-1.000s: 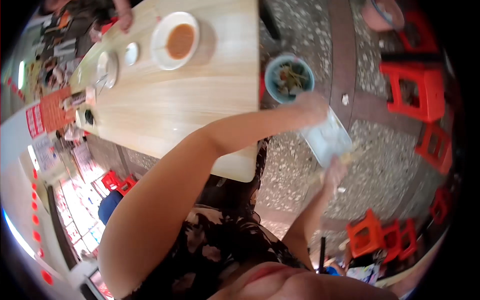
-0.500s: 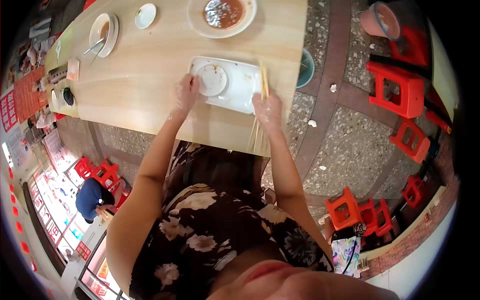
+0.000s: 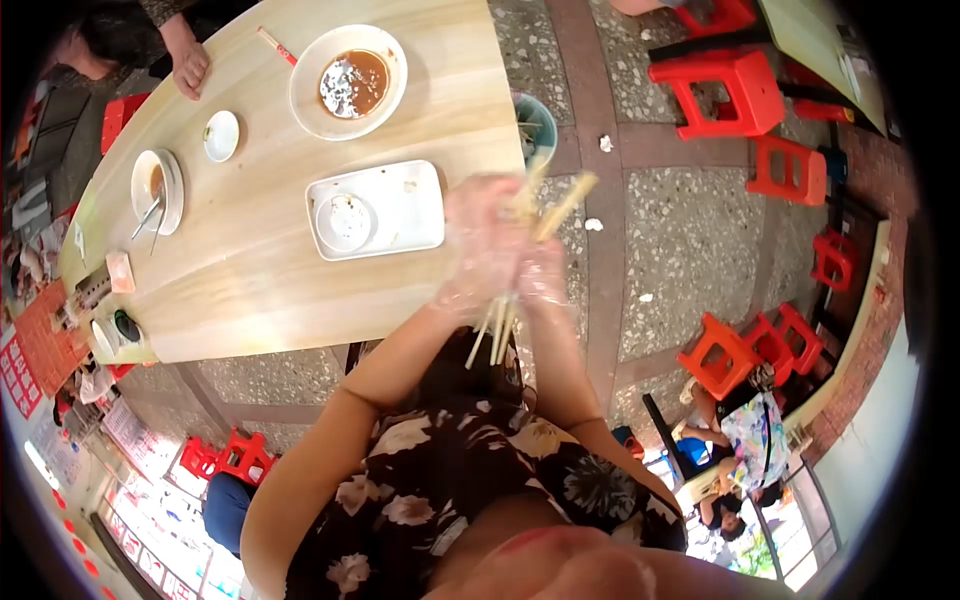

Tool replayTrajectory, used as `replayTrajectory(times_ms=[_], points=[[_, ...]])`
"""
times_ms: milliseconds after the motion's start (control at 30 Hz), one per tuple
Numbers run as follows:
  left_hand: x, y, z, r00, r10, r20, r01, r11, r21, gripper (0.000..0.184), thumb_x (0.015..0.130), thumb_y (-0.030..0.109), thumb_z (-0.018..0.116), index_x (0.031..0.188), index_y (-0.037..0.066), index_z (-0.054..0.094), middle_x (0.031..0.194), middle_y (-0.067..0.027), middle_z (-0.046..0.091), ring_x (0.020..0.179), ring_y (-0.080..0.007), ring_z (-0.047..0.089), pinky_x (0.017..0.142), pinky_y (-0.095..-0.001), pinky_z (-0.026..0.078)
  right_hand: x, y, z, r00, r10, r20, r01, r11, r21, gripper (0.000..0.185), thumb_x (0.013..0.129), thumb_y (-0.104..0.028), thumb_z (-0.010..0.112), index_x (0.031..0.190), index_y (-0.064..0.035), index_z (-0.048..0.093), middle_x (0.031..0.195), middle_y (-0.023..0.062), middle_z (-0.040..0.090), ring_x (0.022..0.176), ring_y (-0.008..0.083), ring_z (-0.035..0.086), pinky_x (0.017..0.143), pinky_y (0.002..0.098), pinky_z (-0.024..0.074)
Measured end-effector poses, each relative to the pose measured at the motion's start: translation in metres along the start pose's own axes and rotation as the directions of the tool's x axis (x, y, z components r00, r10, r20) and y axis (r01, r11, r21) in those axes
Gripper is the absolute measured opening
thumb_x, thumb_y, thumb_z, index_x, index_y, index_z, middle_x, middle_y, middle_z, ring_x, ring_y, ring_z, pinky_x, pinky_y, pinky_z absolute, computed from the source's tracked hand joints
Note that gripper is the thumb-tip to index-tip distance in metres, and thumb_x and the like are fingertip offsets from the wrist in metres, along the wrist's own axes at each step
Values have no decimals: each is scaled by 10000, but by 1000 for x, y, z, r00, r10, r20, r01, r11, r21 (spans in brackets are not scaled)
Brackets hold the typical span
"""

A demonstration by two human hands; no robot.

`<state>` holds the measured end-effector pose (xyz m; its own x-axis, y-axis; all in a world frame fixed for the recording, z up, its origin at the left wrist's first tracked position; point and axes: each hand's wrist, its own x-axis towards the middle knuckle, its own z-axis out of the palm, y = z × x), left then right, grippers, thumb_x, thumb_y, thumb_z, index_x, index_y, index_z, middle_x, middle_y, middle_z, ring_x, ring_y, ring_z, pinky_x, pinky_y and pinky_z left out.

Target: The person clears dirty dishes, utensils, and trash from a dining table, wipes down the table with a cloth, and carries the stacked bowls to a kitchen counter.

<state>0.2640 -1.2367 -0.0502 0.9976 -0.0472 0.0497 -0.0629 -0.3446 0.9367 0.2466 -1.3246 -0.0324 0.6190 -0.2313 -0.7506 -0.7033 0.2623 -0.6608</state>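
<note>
Pale, slender chopsticks [image 3: 567, 205] slant through the right hand's [image 3: 541, 272] closed fingers, near the table [image 3: 230, 290]. The left hand [image 3: 478, 240] is close against them, too blurred to tell its grip. Crinkled clear plastic covers both. At nine o'clock, a glossy rectangular tray [image 3: 412, 217] lies untouched, bearing a round dish [image 3: 345, 239].

Two hands in clear gloves, bundled chopsticks [image 3: 504, 310], white tray [image 3: 405, 215] on wooden table [image 3: 250, 290], red stools [image 3: 735, 95]
</note>
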Motion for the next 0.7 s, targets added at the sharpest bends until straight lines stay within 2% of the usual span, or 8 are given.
replayTrajectory(times_ms=[133,200,267,333,400,533,600,700], points=[[28,26,20,981,172,91,-170,985,-29,627,793,379,576,1301,53,405,1240,-193,410,1178,-387,340,1015,-495,246,83,-36,-64,976,-172,-134,150,976,-158,130,860,-146,563,837,-41,636,684,24,589,575,115,512,518,244,415],[12,30,-3,990,63,129,-83,985,149,638,756,337,601,1299,59,415,1295,-196,394,1221,-396,311,1033,-512,228,180,-21,-93,996,73,-49,-81,979,-185,212,868,-241,561,793,-52,619,639,34,561,553,137,509,486,256,403],[-15,3,-29,997,57,44,-69,938,338,675,758,365,610,1280,-11,406,1305,-219,389,1222,-380,333,1048,-479,241,296,45,-112,922,254,292,-155,934,-322,313,873,-352,550,875,-46,612,623,39,555,539,160,513,465,279,396],[-31,-17,-58,999,9,-51,12,923,386,625,799,334,578,1288,-10,394,1302,-216,385,1224,-380,328,1050,-471,237,413,143,-124,692,350,631,-334,931,-150,395,875,-433,527,954,-51,585,649,76,544,531,202,504,484,336,429],[-45,-30,-80,984,0,-179,81,893,443,576,755,181,595,1281,38,408,1278,-211,412,1187,-402,370,1006,-494,299,389,97,-77,738,647,193,-627,763,-161,505,876,-473,511,1137,-42,542,896,151,612,731,271,586,640,412,494],[-80,-48,-112,939,-72,-336,240,837,491,544,800,174,573,1287,21,385,1246,-228,432,1183,-387,382,1002,-471,313,340,32,-61,989,97,-107,-120,963,-240,579,868,-412,538,1287,-19,462,1243,181,522,1092,283,526,901,384,431],[-100,-61,-125,896,-207,-393,387,800,459,512,842,170,550,1294,15,365,1236,-237,431,1171,-381,398,995,-443,328,331,23,-71,964,-233,-131,175,920,-350,555,865,-348,568,1292,-10,459,1288,171,500,1155,257,495,947,338,402],[-107,-84,-165,826,-288,-484,451,854,260,435,879,176,529,1265,21,403,1204,-199,478,1108,-321,480,946,-390,389,328,20,-80,761,-648,8,569,662,-488,380,880,-271,561,1194,-58,531,1061,117,590,892,219,569,777,326,477]])
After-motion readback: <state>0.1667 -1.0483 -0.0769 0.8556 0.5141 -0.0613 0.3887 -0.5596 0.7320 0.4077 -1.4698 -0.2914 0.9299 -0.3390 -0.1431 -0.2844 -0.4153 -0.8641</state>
